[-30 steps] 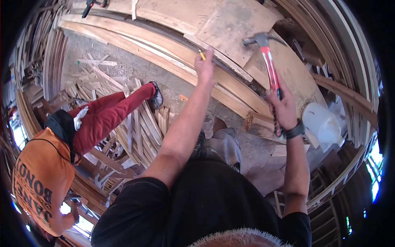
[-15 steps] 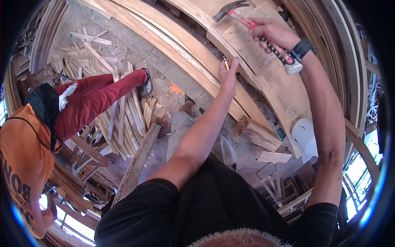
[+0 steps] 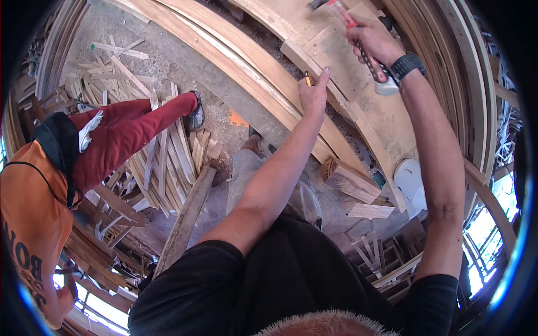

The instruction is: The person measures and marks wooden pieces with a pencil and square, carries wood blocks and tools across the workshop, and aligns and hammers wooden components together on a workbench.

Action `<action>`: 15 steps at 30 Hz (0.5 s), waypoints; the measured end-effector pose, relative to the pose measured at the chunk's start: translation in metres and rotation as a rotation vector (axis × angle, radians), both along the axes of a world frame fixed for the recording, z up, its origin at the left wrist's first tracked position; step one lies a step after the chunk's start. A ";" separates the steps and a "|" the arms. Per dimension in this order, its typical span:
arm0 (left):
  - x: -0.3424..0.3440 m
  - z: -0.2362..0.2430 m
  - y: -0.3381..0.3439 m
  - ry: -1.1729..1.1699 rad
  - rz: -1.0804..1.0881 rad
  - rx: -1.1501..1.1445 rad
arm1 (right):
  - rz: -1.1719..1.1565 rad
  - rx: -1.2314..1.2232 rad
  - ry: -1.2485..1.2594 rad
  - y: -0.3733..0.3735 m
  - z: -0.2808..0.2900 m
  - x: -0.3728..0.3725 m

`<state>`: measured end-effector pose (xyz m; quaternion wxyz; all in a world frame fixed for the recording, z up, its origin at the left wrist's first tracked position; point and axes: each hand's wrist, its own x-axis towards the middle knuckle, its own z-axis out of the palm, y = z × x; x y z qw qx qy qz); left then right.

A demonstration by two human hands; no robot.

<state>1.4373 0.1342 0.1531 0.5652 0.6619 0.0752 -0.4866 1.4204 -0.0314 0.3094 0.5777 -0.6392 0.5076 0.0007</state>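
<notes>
My left hand (image 3: 314, 92) is closed around a short yellow pencil (image 3: 307, 78) at the long light boards (image 3: 252, 75), near a narrow wooden strip (image 3: 336, 97) along the workbench. Up at the right, my right hand (image 3: 372, 42) grips a claw hammer (image 3: 347, 21) by its red and black handle, with the head above the plywood surface (image 3: 330, 61). The hammer's head is slightly blurred.
A co-worker in an orange shirt (image 3: 31, 201) and red trousers stands at left, beside scattered offcuts (image 3: 174, 162) on the floor. A white bucket (image 3: 406, 179) and wood blocks (image 3: 353, 185) sit at lower right. Stacked planks (image 3: 471, 84) curve along the right.
My right hand has lifted the hammer forward and up from beside the bucket, then shifted slightly. My left hand has moved right along the boards. The whole view has shifted.
</notes>
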 end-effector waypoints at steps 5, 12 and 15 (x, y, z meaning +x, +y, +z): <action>0.010 -0.016 0.004 0.000 0.034 -0.035 | 0.268 0.257 0.077 0.038 -0.016 0.022; 0.006 0.001 -0.003 -0.012 -0.029 0.044 | 0.062 0.095 0.047 0.002 -0.006 0.009; 0.002 0.008 -0.003 0.020 -0.065 0.030 | -0.083 -0.209 0.031 0.017 -0.016 0.005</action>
